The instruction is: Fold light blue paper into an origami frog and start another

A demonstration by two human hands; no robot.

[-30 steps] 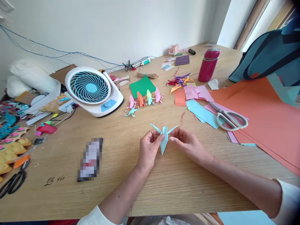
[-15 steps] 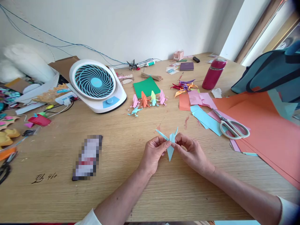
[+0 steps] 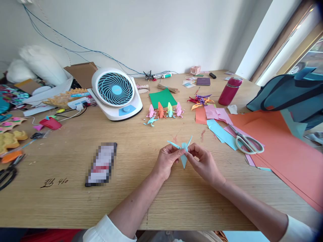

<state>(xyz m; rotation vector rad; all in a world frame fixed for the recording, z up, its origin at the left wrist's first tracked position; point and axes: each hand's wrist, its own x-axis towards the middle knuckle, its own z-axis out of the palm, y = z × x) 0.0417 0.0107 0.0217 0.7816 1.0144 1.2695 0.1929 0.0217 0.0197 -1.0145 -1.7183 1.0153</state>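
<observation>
1. Two hands meet low over the wooden table [image 3: 141, 201]. The left hand [image 3: 168, 161] and the right hand [image 3: 205, 164] both pinch a folded blue paper figure [image 3: 183, 160], with the fingers drawn narrow on it.
2. The figure sits between the fingertips [image 3: 180, 153]. Its pointed end hangs below them and two thin wings splay out above them.
3. Left of the figure and well apart from it, a blurred phone [image 3: 101, 164] lies flat.
4. Right of the figure, scissors [image 3: 246, 143] rest on pale paper sheets [image 3: 222, 132], with large orange sheets [image 3: 282, 144] further right.
5. Beyond the figure stands a row of small paper animals [image 3: 165, 110], with a green sheet [image 3: 163, 97] just behind them.
6. Farther beyond the figure are a white desk fan [image 3: 116, 92] to the left and a red bottle [image 3: 228, 90] to the right.
</observation>
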